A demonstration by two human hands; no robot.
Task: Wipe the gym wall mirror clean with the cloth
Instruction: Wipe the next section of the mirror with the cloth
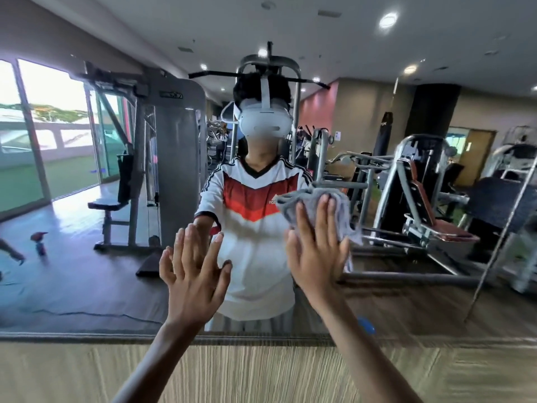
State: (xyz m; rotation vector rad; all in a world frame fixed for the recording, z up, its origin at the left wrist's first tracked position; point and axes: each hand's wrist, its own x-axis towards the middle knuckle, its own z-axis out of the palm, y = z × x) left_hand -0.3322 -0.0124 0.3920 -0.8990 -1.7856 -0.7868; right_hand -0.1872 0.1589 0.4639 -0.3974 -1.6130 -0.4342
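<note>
Against the gym wall mirror [87, 257], you have two hands raised and one grey cloth.
Your right hand [316, 251] presses flat, fingers straight and close together, on the single crumpled grey cloth [296, 199]. The cloth is bunched against the glass right of centre, its edges spilling past your fingertips and down beside your palm. Your left hand [194, 274] lies bare on the mirror just beside it, fingers spread. One wood-grain panel [261, 373] runs below the mirror.
</note>
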